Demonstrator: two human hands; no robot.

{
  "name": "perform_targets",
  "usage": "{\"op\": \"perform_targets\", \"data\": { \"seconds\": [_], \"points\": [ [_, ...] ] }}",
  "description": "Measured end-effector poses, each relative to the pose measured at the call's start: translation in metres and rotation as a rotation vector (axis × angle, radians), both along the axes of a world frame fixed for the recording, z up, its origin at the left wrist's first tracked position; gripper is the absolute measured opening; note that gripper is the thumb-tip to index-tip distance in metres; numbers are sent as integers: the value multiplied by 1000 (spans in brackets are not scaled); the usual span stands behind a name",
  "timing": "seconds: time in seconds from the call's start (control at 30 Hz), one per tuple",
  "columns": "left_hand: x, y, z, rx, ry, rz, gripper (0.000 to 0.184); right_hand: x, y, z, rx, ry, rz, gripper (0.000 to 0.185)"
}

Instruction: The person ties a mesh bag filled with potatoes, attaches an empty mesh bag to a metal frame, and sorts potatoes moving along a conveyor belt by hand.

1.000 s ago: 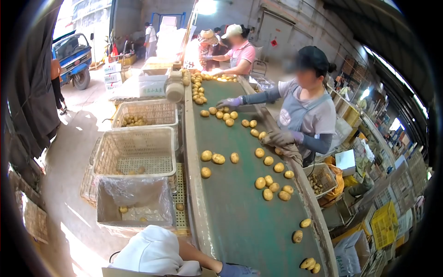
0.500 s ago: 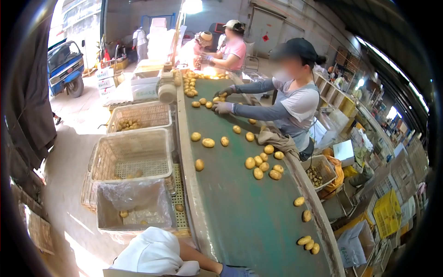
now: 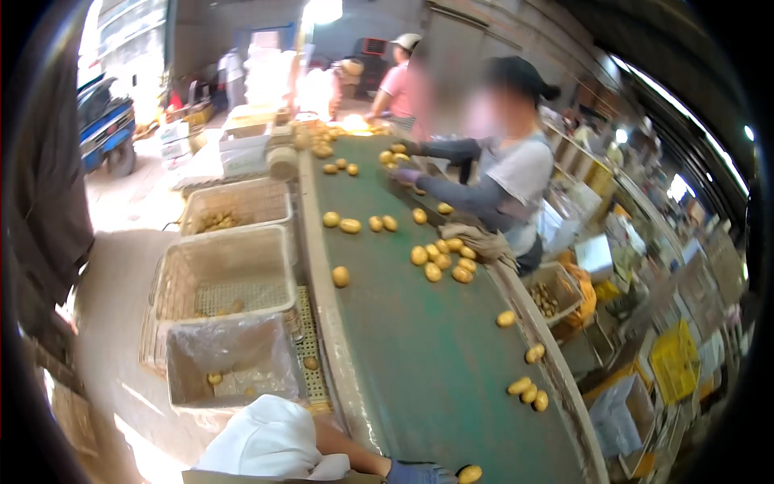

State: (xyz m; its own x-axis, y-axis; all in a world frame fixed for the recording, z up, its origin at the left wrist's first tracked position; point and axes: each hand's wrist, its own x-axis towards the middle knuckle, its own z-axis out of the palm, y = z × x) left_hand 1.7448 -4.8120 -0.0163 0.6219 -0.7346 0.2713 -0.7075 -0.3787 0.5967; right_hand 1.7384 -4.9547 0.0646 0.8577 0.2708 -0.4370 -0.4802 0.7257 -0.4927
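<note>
At the bottom edge, my left hand [image 3: 419, 473], in a blue-grey glove, lies low over the green conveyor belt [image 3: 403, 355] with its fingers stretched out. A single potato [image 3: 468, 473] is just beyond its fingertips; whether they touch is hard to tell. My right hand is out of view. Further up the belt sit three potatoes together [image 3: 528, 393] near the right rail, a larger cluster of potatoes [image 3: 442, 256], and a lone potato [image 3: 341, 277] by the left rail.
A co-worker [image 3: 516, 153] in grey sleeves and gloves reaches over the belt from the right. Left of the belt stand a plastic-lined crate [image 3: 181, 363] and two more crates [image 3: 169, 278]. Other people [image 3: 395, 89] are at the far end. A yellow crate [image 3: 676, 367] stands right.
The potatoes on the belt have shifted away from me, up the view. One potato has come into view beside my left hand. The co-worker's gloved hands have moved toward the belt's right side.
</note>
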Motion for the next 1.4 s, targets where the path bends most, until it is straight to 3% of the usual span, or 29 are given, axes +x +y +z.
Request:
{"op": "perform_targets", "data": {
  "seconds": [0.1,0.23,0.33,0.4,0.43,0.47,0.53,0.6,0.7,0.8,0.9,0.97,1.0,1.1,1.13,1.2,1.23,1.27,1.4],
  "points": [
    [-16,4,-22,-191,-335,124,62,-36,-18,2,134,16,-149,60],
    [-6,26,41,-52,290,-216,62,-100,-12,11,490,-52,-310,60],
    [8,39,98,55,138,-272,68,-107,20,45,130,-30,-448,52],
    [32,38,105,105,194,-439,68,-103,36,80,-304,14,-467,49],
    [40,31,88,221,25,-445,70,-101,40,82,-463,82,-488,49],
    [54,30,80,319,-154,-434,71,-101,42,72,-230,116,-619,50],
    [71,19,78,339,-202,-474,73,-102,46,52,174,135,-809,58],
    [88,5,81,362,-262,-472,75,-105,48,39,357,108,-880,65],
    [127,-15,93,291,-293,-550,77,-102,62,45,-13,106,-912,66],
    [166,-52,85,278,-271,-527,67,-108,77,43,13,175,-995,53],
    [201,-84,77,310,-472,-527,60,-125,80,54,239,118,-1148,36],
    [207,-97,86,129,-362,-336,55,-141,78,63,610,65,-1089,55],
    [196,-97,95,114,-364,-382,55,-153,80,54,635,45,-1108,58],
    [155,-74,110,135,-264,-640,58,-209,108,-17,273,136,-1339,66],
    [139,-65,108,161,-217,-753,58,-218,107,-2,268,130,-1393,66],
    [122,-54,89,238,-292,-884,60,-237,110,15,691,-179,-1573,64],
    [118,-54,91,273,-218,-803,60,-248,107,9,529,-153,-1655,64],
    [121,-57,92,261,-231,-846,60,-261,111,7,532,-194,-1798,63],
    [165,-85,91,346,-199,-601,54,-315,100,-4,511,-331,-2227,55]
  ]
}}
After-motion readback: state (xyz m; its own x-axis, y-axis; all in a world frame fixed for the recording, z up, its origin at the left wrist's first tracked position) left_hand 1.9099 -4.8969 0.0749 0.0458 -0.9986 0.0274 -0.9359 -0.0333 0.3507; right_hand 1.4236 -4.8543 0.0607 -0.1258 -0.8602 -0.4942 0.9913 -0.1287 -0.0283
